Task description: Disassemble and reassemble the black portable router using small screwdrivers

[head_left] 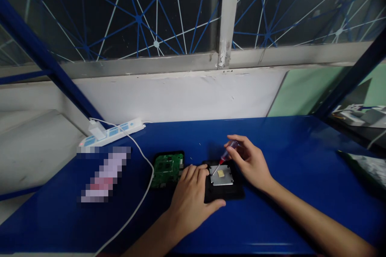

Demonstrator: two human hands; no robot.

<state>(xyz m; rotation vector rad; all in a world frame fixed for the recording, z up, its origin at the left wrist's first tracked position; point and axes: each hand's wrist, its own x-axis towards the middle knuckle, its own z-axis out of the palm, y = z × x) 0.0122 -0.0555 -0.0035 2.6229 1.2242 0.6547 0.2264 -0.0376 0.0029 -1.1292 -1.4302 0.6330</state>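
Observation:
My right hand (251, 162) is closed around a screwdriver (228, 151) with a clear purplish handle and a red collar. Its shaft slants down to the left, and the tip meets the upper left part of a silver metal plate (226, 180). A small beige pad (221, 173) sits on the plate, which lies in a black plastic case (239, 192). My left hand (190, 198) grips the case's left side, fingers over its upper left and thumb along the near edge. Left of that hand, a green circuit board (165, 168) lies in another black shell, partly hidden by the fingers.
A white power strip (128, 127) with a plugged-in charger (97, 129) lies at the back left. Its white cable (140, 196) runs forward beside the circuit board. Tiny light bits lie behind the case. A blurred-out lilac item (105, 176) is at left, a dark-edged bag (364, 168) at right.

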